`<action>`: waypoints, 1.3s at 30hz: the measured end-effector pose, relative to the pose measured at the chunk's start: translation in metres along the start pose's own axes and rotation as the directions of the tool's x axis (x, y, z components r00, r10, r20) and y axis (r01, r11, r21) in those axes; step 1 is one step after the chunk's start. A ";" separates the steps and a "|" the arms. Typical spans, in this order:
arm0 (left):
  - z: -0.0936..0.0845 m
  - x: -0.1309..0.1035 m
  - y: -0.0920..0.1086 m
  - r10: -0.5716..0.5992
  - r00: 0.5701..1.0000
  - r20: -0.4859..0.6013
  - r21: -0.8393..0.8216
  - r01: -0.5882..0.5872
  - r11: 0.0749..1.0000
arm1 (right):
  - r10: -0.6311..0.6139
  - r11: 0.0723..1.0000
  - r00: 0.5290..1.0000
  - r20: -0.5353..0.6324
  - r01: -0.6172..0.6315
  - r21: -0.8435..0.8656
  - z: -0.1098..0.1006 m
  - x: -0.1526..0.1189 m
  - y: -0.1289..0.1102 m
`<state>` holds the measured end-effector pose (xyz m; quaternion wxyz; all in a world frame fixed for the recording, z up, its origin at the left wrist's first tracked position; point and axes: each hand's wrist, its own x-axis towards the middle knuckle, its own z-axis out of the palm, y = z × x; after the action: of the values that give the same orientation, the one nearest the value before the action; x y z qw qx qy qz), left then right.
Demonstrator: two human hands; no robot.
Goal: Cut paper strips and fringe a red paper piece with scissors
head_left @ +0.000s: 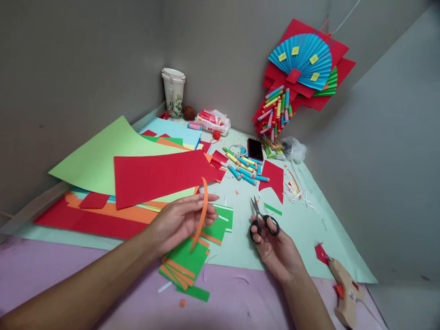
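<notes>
An orange paper strip [203,212] hangs upright and slightly curved from the fingers of my left hand [182,216]. Below that hand lie green paper pieces [188,257] with orange strips along their edges, overlapping each other. My right hand [275,248] holds black-handled scissors [257,213] by the finger loops, with the blades a little apart and pointing away from me. Nothing is between the blades, and they are apart from the strip. A thin green paper strip [273,208] lies just beyond the scissors.
Red card [158,177] and light green sheets [97,156] are stacked at left. Rolled paper tubes [246,170], a phone [255,150] and paper scraps [295,187] lie farther back. A glue gun [343,289] rests at right. A paper fan decoration [303,57] hangs behind; cups [173,93] stand back left.
</notes>
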<state>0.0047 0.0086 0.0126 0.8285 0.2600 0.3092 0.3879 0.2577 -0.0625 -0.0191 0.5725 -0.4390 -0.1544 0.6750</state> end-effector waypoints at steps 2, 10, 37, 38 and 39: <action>0.001 -0.002 0.001 0.013 1.000 -0.005 -0.015 -0.013 1.000 | 0.008 1.000 1.000 0.014 -0.008 -0.013 -0.001 -0.002 0.000; -0.004 0.000 -0.003 0.047 0.999 0.026 0.083 -0.049 0.995 | 0.023 1.000 1.000 -0.003 -0.023 -0.007 -0.001 -0.005 -0.003; -0.003 0.001 -0.008 0.073 0.979 -0.188 0.361 -0.001 0.933 | -0.304 0.608 0.952 -0.028 0.171 -0.775 -0.008 -0.002 0.014; -0.002 0.000 -0.008 0.073 0.979 -0.189 0.361 0.001 0.932 | -0.331 0.563 0.943 -0.013 0.187 -0.805 -0.010 -0.001 0.016; -0.002 0.000 -0.008 0.072 0.979 -0.189 0.361 0.001 0.933 | -0.360 0.512 0.933 0.001 0.199 -0.836 -0.011 -0.001 0.016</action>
<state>0.0072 0.0047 0.0056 0.7247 0.3725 0.4512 0.3640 0.2558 -0.0715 -0.0364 0.4127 -0.6804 -0.4701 0.3817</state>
